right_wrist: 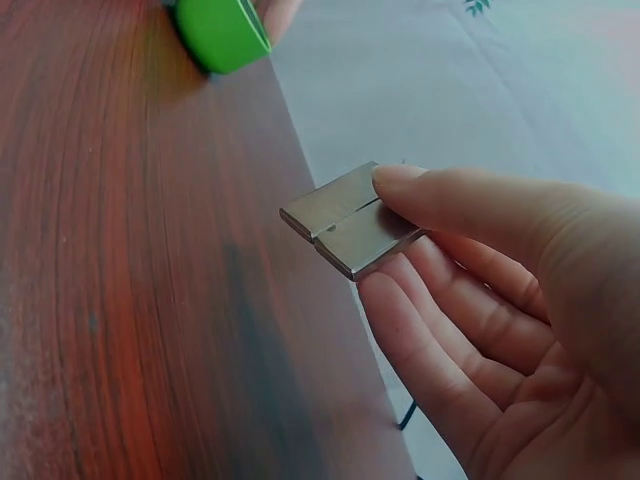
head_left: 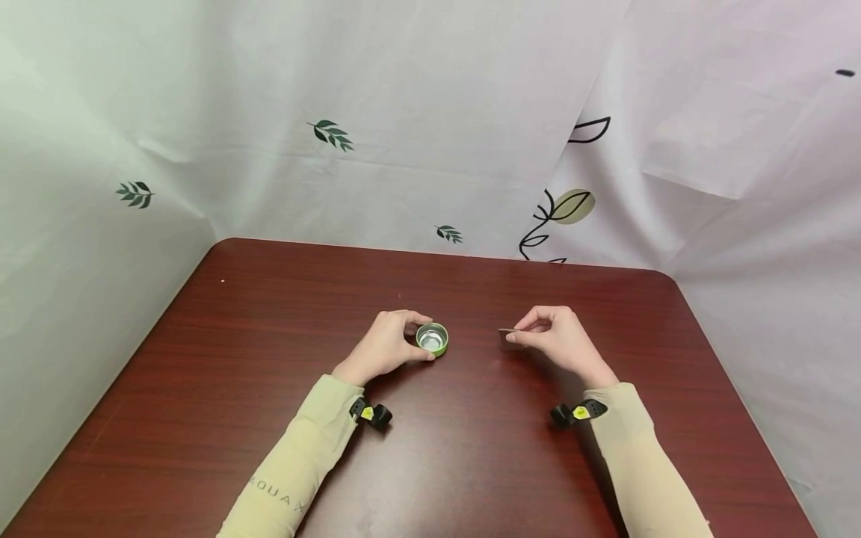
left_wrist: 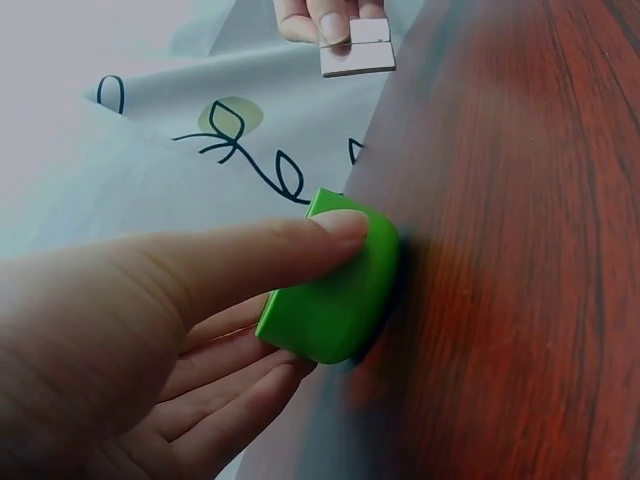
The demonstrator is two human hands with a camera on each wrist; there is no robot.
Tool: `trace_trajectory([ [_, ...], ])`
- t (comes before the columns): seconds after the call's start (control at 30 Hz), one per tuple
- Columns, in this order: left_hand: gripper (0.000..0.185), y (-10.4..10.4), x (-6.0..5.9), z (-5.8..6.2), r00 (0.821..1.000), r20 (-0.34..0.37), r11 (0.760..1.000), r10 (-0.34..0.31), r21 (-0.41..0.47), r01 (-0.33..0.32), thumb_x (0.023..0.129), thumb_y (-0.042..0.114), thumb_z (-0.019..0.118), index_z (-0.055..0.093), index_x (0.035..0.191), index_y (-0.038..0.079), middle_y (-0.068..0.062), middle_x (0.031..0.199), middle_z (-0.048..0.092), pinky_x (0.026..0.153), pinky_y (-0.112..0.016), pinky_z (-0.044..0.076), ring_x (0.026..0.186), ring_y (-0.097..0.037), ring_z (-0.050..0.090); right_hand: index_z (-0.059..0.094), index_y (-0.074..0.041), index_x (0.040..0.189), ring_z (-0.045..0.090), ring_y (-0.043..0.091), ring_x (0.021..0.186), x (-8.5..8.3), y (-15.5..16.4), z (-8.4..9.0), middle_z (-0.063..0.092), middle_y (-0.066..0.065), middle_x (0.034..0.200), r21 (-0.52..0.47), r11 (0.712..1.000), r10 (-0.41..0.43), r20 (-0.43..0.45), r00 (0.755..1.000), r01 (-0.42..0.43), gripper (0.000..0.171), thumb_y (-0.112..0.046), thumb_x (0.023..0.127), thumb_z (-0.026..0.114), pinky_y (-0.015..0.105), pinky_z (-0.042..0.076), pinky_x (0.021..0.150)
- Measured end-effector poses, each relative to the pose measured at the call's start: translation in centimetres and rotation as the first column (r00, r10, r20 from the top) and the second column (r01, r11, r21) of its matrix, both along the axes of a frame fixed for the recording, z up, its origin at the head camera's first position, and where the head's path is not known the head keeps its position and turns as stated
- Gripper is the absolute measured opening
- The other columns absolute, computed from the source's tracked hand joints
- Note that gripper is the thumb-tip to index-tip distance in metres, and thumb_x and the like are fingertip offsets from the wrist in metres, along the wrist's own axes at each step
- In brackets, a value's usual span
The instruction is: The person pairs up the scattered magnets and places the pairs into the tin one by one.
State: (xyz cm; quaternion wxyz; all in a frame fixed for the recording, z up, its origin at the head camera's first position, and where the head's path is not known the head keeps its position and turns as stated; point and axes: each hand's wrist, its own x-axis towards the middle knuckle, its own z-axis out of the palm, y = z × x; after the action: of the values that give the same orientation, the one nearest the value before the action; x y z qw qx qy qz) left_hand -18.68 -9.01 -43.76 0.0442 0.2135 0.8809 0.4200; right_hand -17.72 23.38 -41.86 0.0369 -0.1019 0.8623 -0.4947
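Note:
Near the middle of the table, my left hand [head_left: 385, 345] holds a small round green tin [head_left: 433, 341], open side up, with a shiny silver inside. The left wrist view shows the thumb on the tin's smooth green wall [left_wrist: 345, 290] and the other fingers at its far side. Off to the right, my right hand [head_left: 557, 338] pinches a pair of flat silver metal plates [right_wrist: 350, 222] by one edge, thumb on top and fingertips beneath. The two rectangles lie side by side with a thin seam between them, apart from the tin.
Both hands are over a dark red-brown wooden table [head_left: 235, 388] with rounded far corners. A white cloth [head_left: 403, 97] with leaf prints hangs behind it and along both sides. Each wrist wears a black strap with a small camera [head_left: 381, 415].

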Motion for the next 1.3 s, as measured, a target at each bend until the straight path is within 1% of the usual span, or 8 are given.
trace_trajectory([
  [0.17, 0.054, 0.0, 0.0, -0.2, 1.0, -0.004, 0.999, -0.003, 0.049, 0.003, 0.068, 0.01, 0.096, 0.073, 0.116, 0.002, -0.003, 0.105, 0.066, 0.081, -0.025, 0.057, 0.094, -0.015, 0.071, 0.077, -0.009, 0.085, 0.071, 0.035, 0.072, 0.0, -0.3, 0.3, 0.074, 0.005, 0.076, -0.002, 1.0, -0.009, -0.01, 1.0, 0.009, 0.019, -0.019, 0.079, 0.09, 0.028, 0.056, 0.06],
  [0.37, 0.055, 0.0, 0.0, 0.0, 1.0, 0.001, 0.999, -0.008, 0.047, 0.008, 0.068, 0.01, 0.096, 0.073, 0.117, 0.001, -0.003, 0.101, 0.062, 0.081, -0.025, 0.057, 0.095, -0.017, 0.071, 0.078, -0.012, 0.085, 0.071, 0.036, 0.072, 0.1, -0.5, 0.8, 0.074, 0.003, 0.076, -0.01, 1.0, -0.027, -0.02, 0.999, 0.027, 0.017, -0.02, 0.078, 0.091, 0.031, 0.057, 0.061],
  [0.67, 0.055, 0.0, 0.0, 0.0, 1.0, -0.011, 1.0, -0.012, 0.02, 0.012, 0.069, 0.01, 0.096, 0.073, 0.118, 0.001, -0.003, 0.102, 0.063, 0.082, -0.023, 0.057, 0.095, -0.017, 0.071, 0.078, -0.009, 0.088, 0.072, 0.038, 0.074, -0.1, -1.1, 1.0, 0.075, 0.005, 0.08, -0.065, 0.997, -0.037, -0.003, 0.999, 0.037, 0.02, -0.02, 0.078, 0.091, 0.05, 0.06, 0.07],
  [0.77, 0.055, 0.0, 0.0, 0.0, 1.0, -0.011, 1.0, -0.01, 0.014, 0.011, 0.069, 0.01, 0.096, 0.073, 0.118, 0.002, -0.002, 0.101, 0.063, 0.082, -0.023, 0.056, 0.095, -0.017, 0.07, 0.078, -0.007, 0.089, 0.072, 0.039, 0.076, -0.2, -1.2, 1.0, 0.075, 0.007, 0.081, -0.085, 0.996, -0.037, 0.01, 0.999, 0.038, 0.022, -0.021, 0.078, 0.091, 0.049, 0.06, 0.072],
  [0.93, 0.054, 0.0, 0.0, 0.1, 1.0, -0.013, 1.0, -0.01, 0.005, 0.01, 0.069, 0.01, 0.096, 0.073, 0.118, 0.002, -0.001, 0.099, 0.063, 0.082, -0.023, 0.056, 0.096, -0.017, 0.07, 0.078, -0.003, 0.092, 0.072, 0.041, 0.078, -0.3, -1.6, 1.1, 0.075, 0.01, 0.084, -0.11, 0.993, -0.031, 0.031, 0.999, 0.035, 0.024, -0.019, 0.08, 0.09, 0.035, 0.061, 0.071],
  [1.0, 0.054, 0.0, 0.1, 0.1, 1.0, -0.016, 1.0, -0.011, 0.005, 0.011, 0.069, 0.01, 0.096, 0.073, 0.118, 0.002, -0.001, 0.099, 0.063, 0.082, -0.023, 0.056, 0.096, -0.017, 0.07, 0.078, -0.001, 0.094, 0.071, 0.043, 0.079, -0.4, -1.8, 1.1, 0.075, 0.01, 0.086, -0.12, 0.992, -0.029, 0.041, 0.999, 0.034, 0.024, -0.017, 0.081, 0.089, 0.031, 0.06, 0.071],
  [1.17, 0.054, 0.0, 0.1, 0.1, 1.0, -0.015, 1.0, -0.013, 0.014, 0.013, 0.069, 0.009, 0.095, 0.073, 0.118, 0.002, -0.001, 0.101, 0.064, 0.082, -0.024, 0.057, 0.095, -0.017, 0.07, 0.078, 0.001, 0.096, 0.071, 0.045, 0.081, -0.5, -2.3, 1.1, 0.076, 0.012, 0.087, -0.148, 0.989, -0.017, 0.055, 0.998, 0.025, 0.023, -0.014, 0.082, 0.088, 0.036, 0.061, 0.072],
  [1.3, 0.054, 0.0, 0.0, 0.1, 1.0, -0.016, 1.0, -0.015, 0.013, 0.015, 0.069, 0.009, 0.095, 0.073, 0.118, 0.003, -0.001, 0.101, 0.064, 0.082, -0.024, 0.056, 0.095, -0.017, 0.07, 0.078, 0.0, 0.095, 0.072, 0.042, 0.08, -0.6, -2.7, 1.2, 0.076, 0.01, 0.087, -0.159, 0.987, -0.009, 0.064, 0.998, 0.019, 0.022, -0.013, 0.082, 0.088, 0.036, 0.061, 0.072],
])
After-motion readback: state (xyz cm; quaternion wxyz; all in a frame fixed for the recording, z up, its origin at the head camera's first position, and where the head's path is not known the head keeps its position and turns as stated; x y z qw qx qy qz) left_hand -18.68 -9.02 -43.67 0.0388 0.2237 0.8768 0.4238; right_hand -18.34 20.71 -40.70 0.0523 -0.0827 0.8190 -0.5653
